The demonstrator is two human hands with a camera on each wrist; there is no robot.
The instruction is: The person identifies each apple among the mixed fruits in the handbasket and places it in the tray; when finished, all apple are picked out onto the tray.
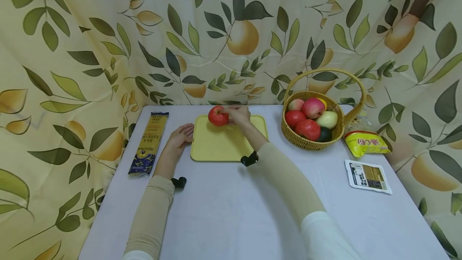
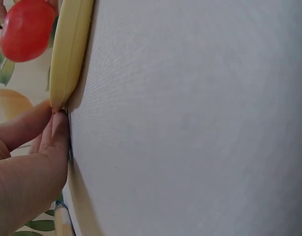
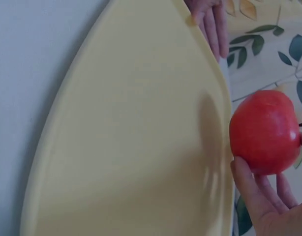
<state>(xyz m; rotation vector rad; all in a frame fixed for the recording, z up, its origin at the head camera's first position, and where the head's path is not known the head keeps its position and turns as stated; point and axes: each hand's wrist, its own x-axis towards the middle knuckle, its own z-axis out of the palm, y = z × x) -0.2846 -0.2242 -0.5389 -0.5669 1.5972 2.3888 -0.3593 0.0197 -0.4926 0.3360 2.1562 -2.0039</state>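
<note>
A red apple (image 1: pixel 218 116) with a short dark stem is held above the far left part of a yellow tray (image 1: pixel 220 147). My right hand (image 1: pixel 239 114) grips it from the right, thumb and fingertips around its side. In the right wrist view the apple (image 3: pixel 265 132) is clear of the tray surface, and a hand's shadow falls there. My left hand (image 1: pixel 180 136) is at the tray's left edge. The left wrist view shows its thumb and fingertips pinching the tray rim (image 2: pixel 70 54).
A wicker basket (image 1: pixel 303 141) of assorted fruit stands right of the tray. Beyond it lie a yellow-green packet (image 1: pixel 366 143) and a flat white-edged package (image 1: pixel 368 176). A long noodle-like packet (image 1: pixel 149 143) lies at the left. A patterned curtain (image 1: pixel 144 51) surrounds the white table (image 1: pixel 231 212).
</note>
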